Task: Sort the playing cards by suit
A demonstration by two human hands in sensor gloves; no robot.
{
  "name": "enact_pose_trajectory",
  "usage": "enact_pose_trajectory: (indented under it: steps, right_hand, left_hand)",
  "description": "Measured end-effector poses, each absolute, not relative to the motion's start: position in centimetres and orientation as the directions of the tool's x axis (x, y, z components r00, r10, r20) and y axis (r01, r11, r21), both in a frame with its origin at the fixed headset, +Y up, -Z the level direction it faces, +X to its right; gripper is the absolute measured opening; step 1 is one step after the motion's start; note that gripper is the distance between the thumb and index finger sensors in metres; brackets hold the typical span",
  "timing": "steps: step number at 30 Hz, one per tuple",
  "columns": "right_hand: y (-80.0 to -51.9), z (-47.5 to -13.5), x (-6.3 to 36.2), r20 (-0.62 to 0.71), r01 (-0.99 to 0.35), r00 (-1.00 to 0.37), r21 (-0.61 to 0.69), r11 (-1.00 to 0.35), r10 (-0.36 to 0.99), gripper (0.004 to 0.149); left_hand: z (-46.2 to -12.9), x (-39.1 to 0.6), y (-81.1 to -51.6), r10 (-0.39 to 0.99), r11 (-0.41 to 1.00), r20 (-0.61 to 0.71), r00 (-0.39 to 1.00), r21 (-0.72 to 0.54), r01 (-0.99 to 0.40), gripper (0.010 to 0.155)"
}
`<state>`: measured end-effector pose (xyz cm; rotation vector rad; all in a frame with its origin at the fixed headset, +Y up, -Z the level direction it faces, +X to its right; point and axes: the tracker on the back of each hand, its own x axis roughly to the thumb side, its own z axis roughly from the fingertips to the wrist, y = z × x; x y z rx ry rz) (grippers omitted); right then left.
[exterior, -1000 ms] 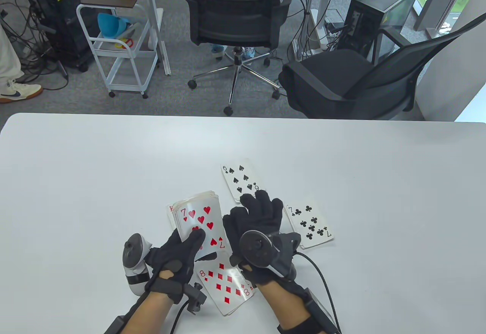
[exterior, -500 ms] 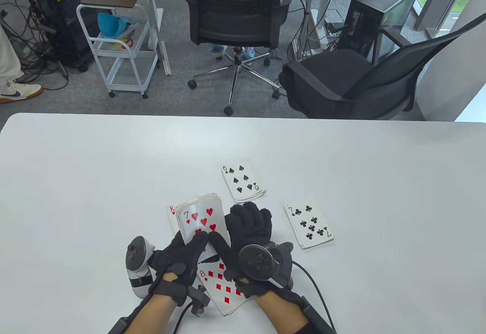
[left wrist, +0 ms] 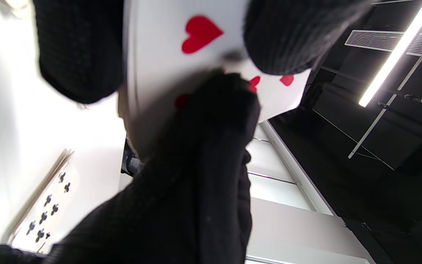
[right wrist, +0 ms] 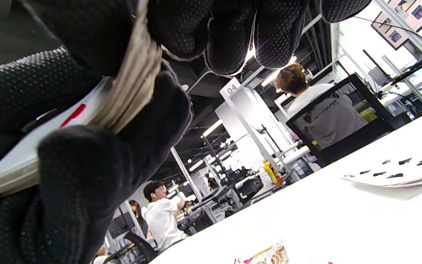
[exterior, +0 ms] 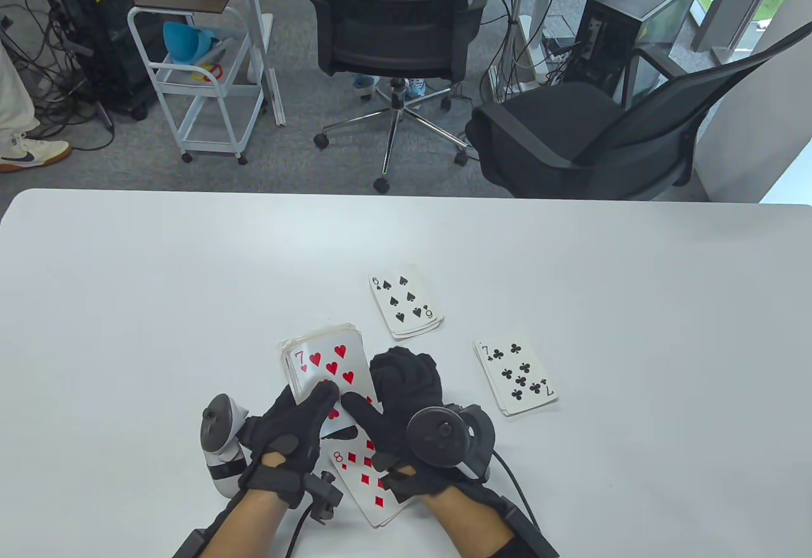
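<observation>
Bright even light, blurred wrist close-ups

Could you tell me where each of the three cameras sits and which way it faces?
Table view: above the person, looking down on the white table; both hands show, left hand, right hand.
Left wrist view: under the left hand, tilted upward at the ceiling; its fingers grip the held deck.
Right wrist view: low at the right wrist, facing across the table; fingers on the deck.
Shared: the deck and the clubs pile.
</observation>
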<state>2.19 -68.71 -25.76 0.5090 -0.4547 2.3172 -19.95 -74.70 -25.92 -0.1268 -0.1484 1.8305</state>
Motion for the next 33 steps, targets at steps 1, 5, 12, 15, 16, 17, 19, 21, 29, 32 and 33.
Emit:
enact_pose_trajectory:
  steps: [1, 5, 12, 15, 16, 17, 19, 21, 29, 32, 33]
  right_hand:
    - [-68.7, -25.8, 2.3, 0.477, -0.703, -0.674, -0.177, -0.689, 0.564, 0.047]
    - [-68.6, -26.1, 2.8, 0.467, -0.709, -0.672, -0.179, -0.682, 0.575, 0.04]
    - [-68.6, -26.0, 2.9, 0.466, -0.721, -0.665, -0.194, -0.666, 0.584, 0.049]
    - [-68.6, -26.0, 2.7, 0.485, -0.731, -0.645, -0.166, -0.662, 0.591, 0.044]
    - [-68.6, -26.0, 2.7, 0.491, -0.728, -0.646, -0.167, -0.665, 0.585, 0.042]
    - [-68.6, -25.9, 2.7, 0.493, -0.721, -0.655, -0.178, -0.67, 0.573, 0.041]
    - [-68.5, -25.9, 2.8, 0.491, -0.719, -0.661, -0.198, -0.666, 0.567, 0.038]
    - [-68.5, -26.0, 3.0, 0.477, -0.719, -0.665, -0.197, -0.667, 0.575, 0.038]
    - [-68.6, -26.8, 4.2, 0.401, -0.706, -0.696, -0.226, -0.671, 0.596, 0.04]
    - [-69.2, -27.6, 5.5, 0.315, -0.758, -0.651, -0.21, -0.618, 0.691, 0.039]
    - [-69.6, -28.1, 5.9, 0.28, -0.788, -0.615, -0.185, -0.587, 0.737, 0.039]
  left_hand:
    - [-25.9, -19.9, -74.8, 0.964, -0.263, -0.014, -0.265, -0.168, -0.95, 0.054]
    - [-26.0, -19.9, -74.8, 0.959, -0.283, -0.03, -0.282, -0.181, -0.942, 0.056]
    - [-26.1, -20.7, -74.3, 0.95, -0.31, -0.009, -0.313, -0.165, -0.936, 0.058]
    - [-26.2, -20.7, -74.3, 0.949, -0.313, -0.01, -0.316, -0.173, -0.934, 0.058]
    - [-26.2, -20.6, -74.4, 0.947, -0.318, -0.015, -0.32, -0.181, -0.931, 0.058]
    - [-26.2, -20.6, -74.4, 0.946, -0.322, -0.025, -0.323, -0.192, -0.927, 0.058]
    - [-26.2, -20.6, -74.4, 0.948, -0.315, -0.023, -0.316, -0.188, -0.93, 0.058]
    - [-26.3, -20.6, -74.3, 0.948, -0.318, -0.026, -0.319, -0.191, -0.929, 0.059]
    - [-26.4, -21.7, -73.9, 0.943, -0.328, 0.006, -0.332, -0.135, -0.935, 0.056]
    - [-26.3, -22.2, -73.4, 0.932, -0.353, 0.041, -0.359, -0.109, -0.929, 0.055]
    - [-26.3, -22.4, -73.1, 0.928, -0.362, 0.058, -0.369, -0.105, -0.926, 0.055]
